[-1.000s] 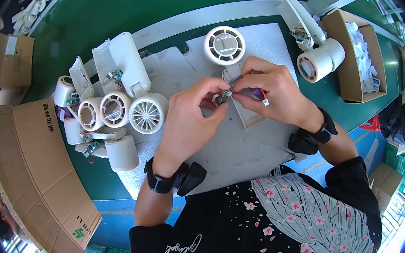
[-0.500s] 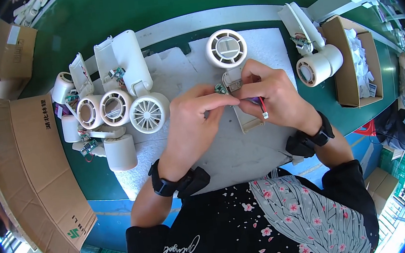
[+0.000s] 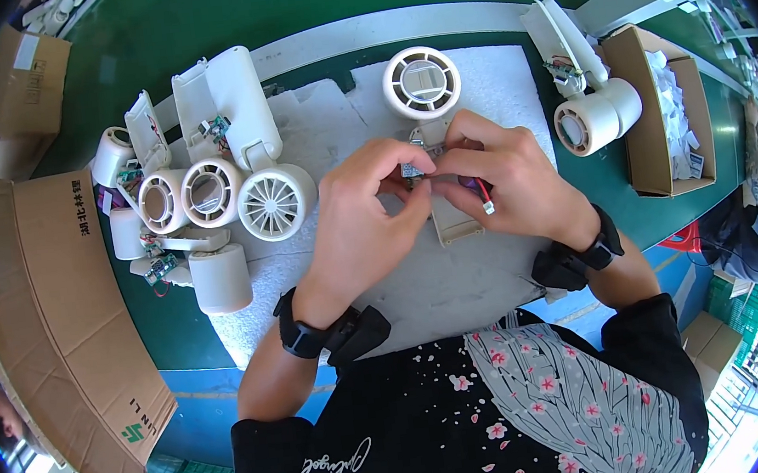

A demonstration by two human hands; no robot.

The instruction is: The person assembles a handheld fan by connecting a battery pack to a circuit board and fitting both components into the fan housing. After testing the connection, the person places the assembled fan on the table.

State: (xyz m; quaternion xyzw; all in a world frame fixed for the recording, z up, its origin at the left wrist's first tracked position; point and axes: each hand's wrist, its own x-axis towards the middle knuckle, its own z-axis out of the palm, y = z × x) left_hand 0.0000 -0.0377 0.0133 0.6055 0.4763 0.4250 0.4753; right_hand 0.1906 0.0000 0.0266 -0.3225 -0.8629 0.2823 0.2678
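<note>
My left hand and my right hand meet over a white foam pad, fingertips pinched together on a small circuit board with red and black wires running under my right fingers. Beneath the hands lies an open white fan body; its round grilled head shows just beyond my fingers. Both wrists wear black bands.
A cluster of white fan units lies left of my hands, some with open handles. Another fan lies to the right beside a cardboard box of white pieces. Flat cardboard boxes stand at the left edge of the green table.
Both hands have stayed closed on the small part above the fan body; the fingers shifted slightly, and the red wire now shows below my right fingers.
</note>
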